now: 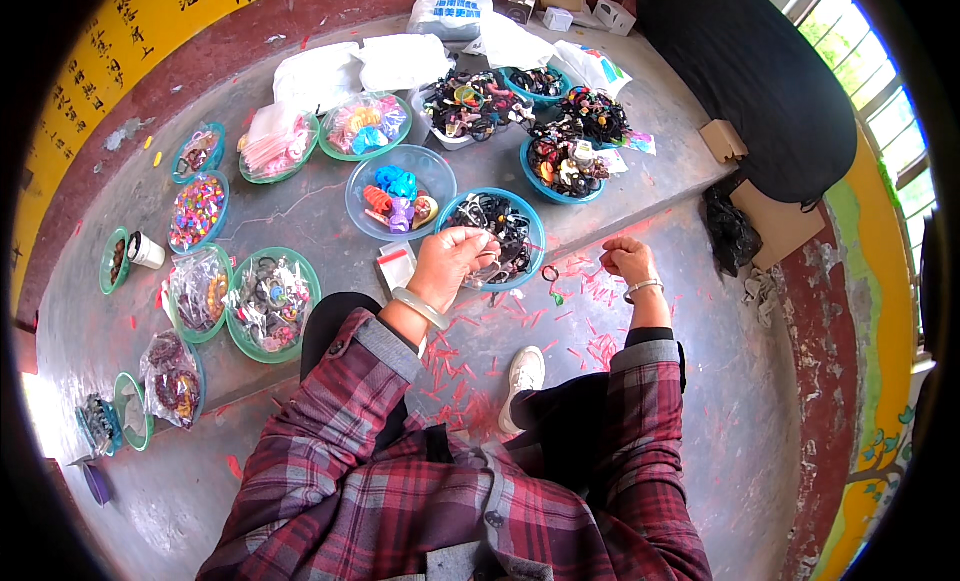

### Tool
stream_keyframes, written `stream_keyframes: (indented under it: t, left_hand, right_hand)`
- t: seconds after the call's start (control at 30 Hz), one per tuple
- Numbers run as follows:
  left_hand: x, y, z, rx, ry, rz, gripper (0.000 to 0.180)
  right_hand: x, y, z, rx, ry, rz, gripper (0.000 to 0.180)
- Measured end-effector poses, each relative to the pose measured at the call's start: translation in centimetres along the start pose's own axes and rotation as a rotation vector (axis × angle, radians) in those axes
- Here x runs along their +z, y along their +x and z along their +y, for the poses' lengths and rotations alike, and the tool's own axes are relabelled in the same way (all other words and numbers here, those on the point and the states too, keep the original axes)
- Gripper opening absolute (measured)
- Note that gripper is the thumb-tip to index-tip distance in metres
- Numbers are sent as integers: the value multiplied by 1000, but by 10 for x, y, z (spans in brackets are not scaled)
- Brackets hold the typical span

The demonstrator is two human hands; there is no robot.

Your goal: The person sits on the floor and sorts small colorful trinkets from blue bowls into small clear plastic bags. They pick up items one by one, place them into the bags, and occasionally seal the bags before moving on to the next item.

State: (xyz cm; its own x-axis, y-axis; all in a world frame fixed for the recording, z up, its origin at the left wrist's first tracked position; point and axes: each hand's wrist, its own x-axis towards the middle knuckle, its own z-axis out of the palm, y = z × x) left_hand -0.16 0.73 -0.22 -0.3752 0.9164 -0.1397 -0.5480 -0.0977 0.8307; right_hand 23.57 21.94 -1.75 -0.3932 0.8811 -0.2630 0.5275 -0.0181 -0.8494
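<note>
My left hand (pixel 450 261) is closed in a pinch at the near edge of a blue bowl (pixel 541 243) of dark hair ties (pixel 505 221). A thin, pale loop seems to show beside its fingertips, too small to name. To the right, over the floor, my right hand (pixel 630 262) is closed with the thumb against the fingers; whatever it holds is hidden. Between the hands is a dark hair tie (pixel 550 274) with a green piece at its lower end; I cannot tell whether it hangs or lies on the floor. Each wrist wears a bangle.
Red strips (pixel 600 343) litter the floor around my white shoe (pixel 522 379). A clear blue basin (pixel 354 206) with colourful hair clips stands beyond my left hand. Green bowls (pixel 313 281) of packaged trinkets fill the left. More bowls of hair ties and white bags (pixel 405 61) stand farther back.
</note>
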Motion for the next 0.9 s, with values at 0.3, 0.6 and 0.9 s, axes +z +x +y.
stream_keyframes:
  t: [0.3, 0.6, 0.9]
  left_hand:
    - [2, -1, 1, -1, 4, -5, 20]
    - [2, -2, 1, -6, 31, 2, 21]
    - [2, -3, 2, 1, 52, 3, 19]
  right_hand:
    - [-1, 4, 7, -90, -118, 4, 21]
    - [-2, 9, 10, -102, -141, 66, 39]
    - [1, 0, 0, -118, -502, 11, 48]
